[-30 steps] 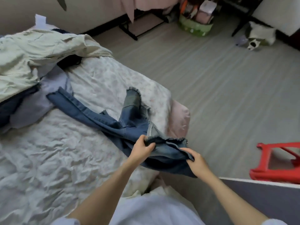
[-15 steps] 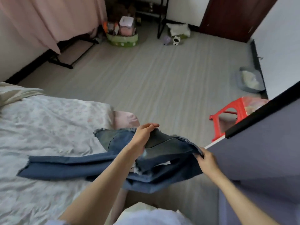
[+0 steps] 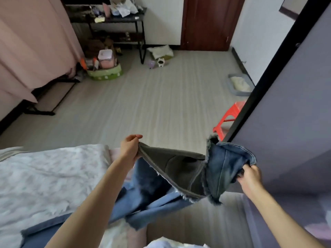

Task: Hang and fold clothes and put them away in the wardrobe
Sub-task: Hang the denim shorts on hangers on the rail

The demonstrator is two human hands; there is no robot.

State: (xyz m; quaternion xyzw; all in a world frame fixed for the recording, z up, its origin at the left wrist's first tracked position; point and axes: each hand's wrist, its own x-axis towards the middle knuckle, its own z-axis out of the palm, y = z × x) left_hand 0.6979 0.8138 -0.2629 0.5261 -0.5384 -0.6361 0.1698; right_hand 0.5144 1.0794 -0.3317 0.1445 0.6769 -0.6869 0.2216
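Head view. The left hand [image 3: 129,149] and the right hand [image 3: 249,176] are each gripping an end of the jeans [image 3: 188,174] — the waist (inner side showing) is spreading in mid-air off the bed's [image 3: 50,169] right edge, beside the wardrobe [image 3: 293,122] — while the legs are trailing onto the bed.

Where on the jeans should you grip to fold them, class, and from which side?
Grip the jeans at the waistband's two ends, from above, as the left hand and right hand do. The stiff band spreads between them and the legs hang free.
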